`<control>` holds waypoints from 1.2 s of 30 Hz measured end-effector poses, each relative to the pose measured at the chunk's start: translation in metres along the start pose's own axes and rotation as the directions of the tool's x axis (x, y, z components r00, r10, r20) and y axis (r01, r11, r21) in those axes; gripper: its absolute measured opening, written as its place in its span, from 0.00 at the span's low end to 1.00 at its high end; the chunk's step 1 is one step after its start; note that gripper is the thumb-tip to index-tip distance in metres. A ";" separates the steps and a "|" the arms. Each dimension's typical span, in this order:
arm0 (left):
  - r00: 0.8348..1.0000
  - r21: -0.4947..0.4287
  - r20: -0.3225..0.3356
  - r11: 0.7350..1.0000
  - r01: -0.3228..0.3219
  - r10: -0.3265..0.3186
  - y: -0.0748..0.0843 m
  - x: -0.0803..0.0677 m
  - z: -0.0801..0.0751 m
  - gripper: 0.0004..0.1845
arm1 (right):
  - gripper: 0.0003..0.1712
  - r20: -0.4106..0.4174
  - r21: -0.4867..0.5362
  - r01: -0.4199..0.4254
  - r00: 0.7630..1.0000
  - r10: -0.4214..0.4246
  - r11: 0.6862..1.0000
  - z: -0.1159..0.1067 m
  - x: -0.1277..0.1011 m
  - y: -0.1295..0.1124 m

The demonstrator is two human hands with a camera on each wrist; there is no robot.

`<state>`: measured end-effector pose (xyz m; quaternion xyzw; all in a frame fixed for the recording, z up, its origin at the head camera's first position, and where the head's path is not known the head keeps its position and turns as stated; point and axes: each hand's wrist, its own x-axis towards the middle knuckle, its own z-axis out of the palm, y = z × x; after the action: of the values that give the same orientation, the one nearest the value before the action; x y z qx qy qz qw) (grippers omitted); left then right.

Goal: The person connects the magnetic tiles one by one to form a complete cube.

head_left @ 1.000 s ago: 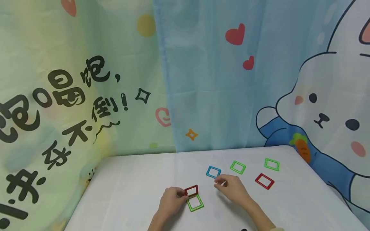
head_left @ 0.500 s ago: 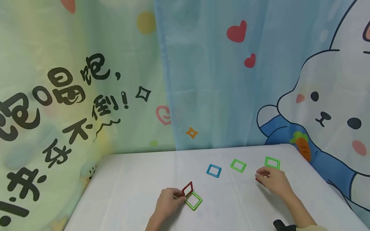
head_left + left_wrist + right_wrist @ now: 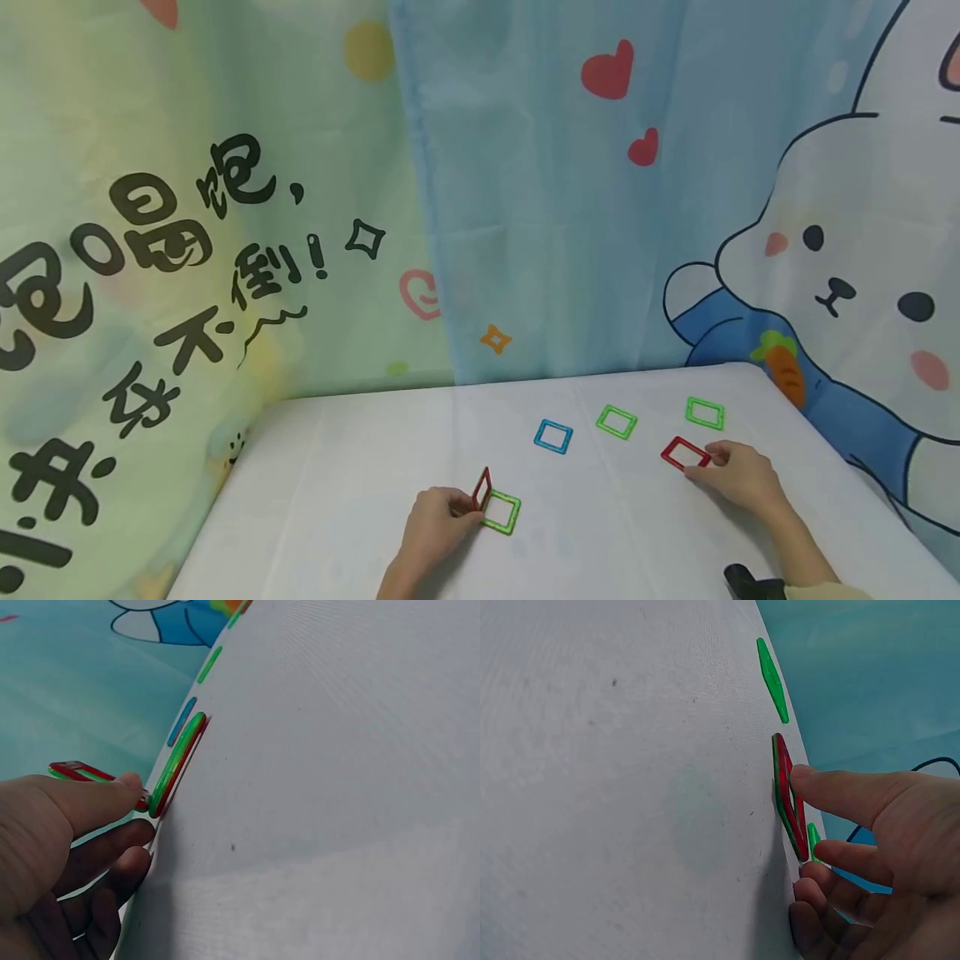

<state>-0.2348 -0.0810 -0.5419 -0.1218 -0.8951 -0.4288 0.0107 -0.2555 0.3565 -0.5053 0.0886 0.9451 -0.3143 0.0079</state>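
The left hand (image 3: 437,527) is resting low and near the body, its forearm running back toward the lower edge of the head view. Its thumb and curled fingers (image 3: 105,851) are pinching closed in a grip, knuckles turned upward. The right hand (image 3: 738,477) is reaching farther out to the right, forearm stretching diagonally behind it with a sleeve cuff showing at the wrist. Its forefinger (image 3: 840,791) is extending forward while the other fingers are curling underneath.
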 end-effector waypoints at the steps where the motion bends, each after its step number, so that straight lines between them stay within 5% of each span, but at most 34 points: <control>1: 1.000 0.001 0.000 1.000 0.002 -0.002 0.000 0.000 0.000 0.04 | 0.41 0.004 -0.004 -0.002 1.000 0.002 1.000 0.001 0.001 0.000; 8: 1.000 -0.014 0.008 1.000 0.009 -0.009 -0.001 -0.001 0.003 0.04 | 0.41 0.003 -0.036 -0.030 1.000 0.030 0.999 0.005 0.007 0.006; 16: 1.000 -0.026 0.017 1.000 -0.015 0.015 0.000 0.003 0.002 0.04 | 0.38 -0.129 0.042 -0.050 0.990 0.055 0.998 0.008 0.003 0.007; 26: 1.000 -0.044 0.022 0.999 0.001 0.000 0.001 0.003 0.004 0.04 | 0.14 -0.330 0.105 0.099 0.942 -0.060 0.989 0.019 0.000 -0.002; 36: 0.999 -0.003 0.023 1.000 0.023 -0.023 0.003 -0.001 0.002 0.04 | 0.09 -0.384 0.136 0.302 0.894 -0.231 0.943 0.048 -0.018 -0.053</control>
<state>-0.2326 -0.0777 -0.5413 -0.1163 -0.8958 -0.4289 -0.0048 -0.2492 0.2830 -0.5113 0.0143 0.8986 -0.3803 -0.2185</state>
